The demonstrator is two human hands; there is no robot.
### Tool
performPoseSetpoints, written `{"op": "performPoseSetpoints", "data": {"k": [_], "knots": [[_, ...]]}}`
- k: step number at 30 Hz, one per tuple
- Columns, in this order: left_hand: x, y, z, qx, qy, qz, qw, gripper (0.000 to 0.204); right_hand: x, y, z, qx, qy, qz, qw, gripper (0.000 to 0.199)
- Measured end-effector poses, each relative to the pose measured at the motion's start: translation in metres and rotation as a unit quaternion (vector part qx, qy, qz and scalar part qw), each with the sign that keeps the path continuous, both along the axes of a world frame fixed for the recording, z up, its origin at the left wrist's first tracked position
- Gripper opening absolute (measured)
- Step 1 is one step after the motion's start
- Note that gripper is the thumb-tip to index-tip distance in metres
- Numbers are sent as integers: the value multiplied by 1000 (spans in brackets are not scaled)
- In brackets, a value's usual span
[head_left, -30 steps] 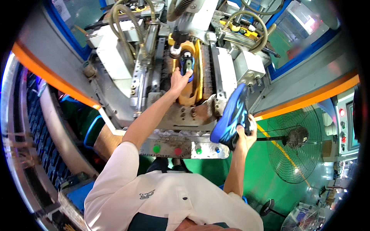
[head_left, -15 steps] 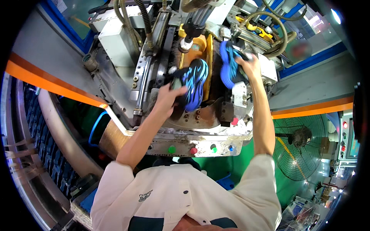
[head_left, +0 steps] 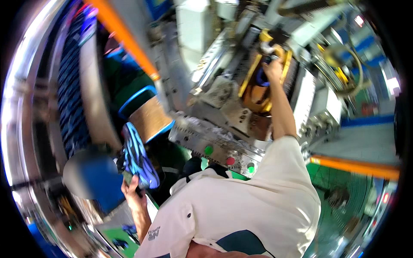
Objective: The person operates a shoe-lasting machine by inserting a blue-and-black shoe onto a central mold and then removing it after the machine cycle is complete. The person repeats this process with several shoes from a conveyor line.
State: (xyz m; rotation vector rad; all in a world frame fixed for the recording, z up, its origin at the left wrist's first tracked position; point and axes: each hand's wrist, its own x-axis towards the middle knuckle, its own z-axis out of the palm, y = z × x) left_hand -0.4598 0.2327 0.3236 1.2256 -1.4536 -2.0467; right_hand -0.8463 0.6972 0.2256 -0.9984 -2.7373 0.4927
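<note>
My left hand [head_left: 134,195], low at the left, is closed on a shoe [head_left: 140,159]. The shoe stands upright, with light blue and purple streaks on its sole side, and points away from me. My right arm reaches far forward into the machine. There my right hand [head_left: 273,71] is closed around a second shoe [head_left: 260,78], of which only a purple-blue edge shows between the yellow guide rails [head_left: 246,79]. Hand and machine head hide most of that shoe.
Green and red buttons sit on the machine's metal front panel [head_left: 219,148]. An orange frame bar [head_left: 124,38] runs on the left, beside a dark textured conveyor [head_left: 71,94]. At lower left, a green surface [head_left: 114,235] carries dark blue items. A fan [head_left: 340,198] stands at right.
My left hand has carried its shoe away from the machine, down and to the left. My right hand has moved its shoe in between the yellow rails. The view has turned left.
</note>
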Motion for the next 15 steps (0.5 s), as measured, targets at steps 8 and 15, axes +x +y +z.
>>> {"op": "performPoseSetpoints", "data": {"k": [8, 15], "knots": [[86, 39, -45, 173, -51, 41, 983, 38, 232, -201, -17, -205, 298, 516, 777, 10], [161, 50, -47, 220, 67, 187, 955, 36, 247, -222, -146, -110, 221, 590, 768, 20]]}}
